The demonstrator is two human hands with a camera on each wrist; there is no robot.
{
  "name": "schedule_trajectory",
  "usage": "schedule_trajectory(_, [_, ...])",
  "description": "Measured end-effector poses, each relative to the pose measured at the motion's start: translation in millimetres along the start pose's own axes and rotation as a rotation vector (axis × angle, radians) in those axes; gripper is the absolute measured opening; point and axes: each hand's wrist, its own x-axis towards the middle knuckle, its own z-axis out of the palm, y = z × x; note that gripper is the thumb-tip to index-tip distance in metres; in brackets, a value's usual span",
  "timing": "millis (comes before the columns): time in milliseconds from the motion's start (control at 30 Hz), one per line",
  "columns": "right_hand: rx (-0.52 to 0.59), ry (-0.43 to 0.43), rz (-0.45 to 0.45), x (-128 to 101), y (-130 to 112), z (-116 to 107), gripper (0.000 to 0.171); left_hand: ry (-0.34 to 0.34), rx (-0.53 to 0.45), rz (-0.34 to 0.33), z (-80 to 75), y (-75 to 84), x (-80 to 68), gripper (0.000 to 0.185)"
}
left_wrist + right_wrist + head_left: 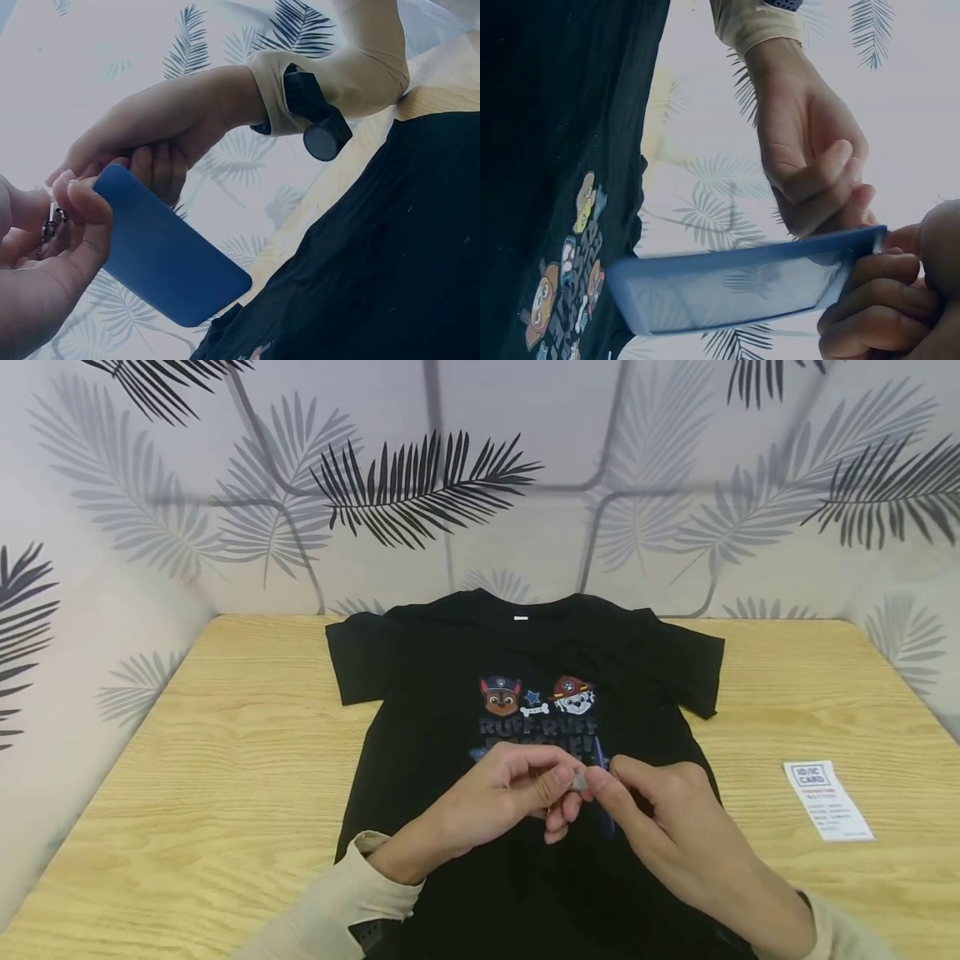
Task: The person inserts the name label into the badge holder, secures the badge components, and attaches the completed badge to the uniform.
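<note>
Both hands, left (498, 797) and right (660, 814), pinch a blue card (169, 255) by one end above the black shirt (450, 693) spread across the table's (225, 735) middle.

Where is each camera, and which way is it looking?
Head: on the person's head, looking forward and down at the black T-shirt on the wooden table; both hands and beige sleeves show.
Left wrist: on the left wrist, looking up across at the right hand and its wrist camera.
Right wrist: on the right wrist, looking up across at the left hand.
Both wrist views share the blue card held between the hands, plus the T-shirt.
</note>
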Motion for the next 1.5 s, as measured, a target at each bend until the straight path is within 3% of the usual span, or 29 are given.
schedule_trajectory(133, [-0.005,0.047,-0.001,-1,1,7,0.039,0.026,0.035,0.056,1.9,-4.4,-0.2,0.026])
schedule_trajectory(300, [-0.011,-0.006,0.013,-3,1,13,0.035,0.053,0.073,0.119,4.8,-11.1,-0.6,0.024])
schedule_trajectory(433, [-0.001,-0.021,-0.002,-6,1,16,0.034,0.066,0.03,0.153,7.7,-15.7,-0.7,0.024])
schedule_trajectory(700, [0.002,0.059,-0.095,-12,3,21,0.036,0.047,-0.086,0.246,14.8,-22.4,-1.8,0.036])
schedule_trajectory(1000, [0.034,0.081,-0.176,-15,8,25,0.036,0.053,-0.061,0.277,16.5,-28.6,-2.5,0.043])
schedule_trajectory(1500, [0.155,0.071,-0.211,-13,7,21,0.033,0.014,-0.1,0.308,18.3,-24.9,-1.0,0.044])
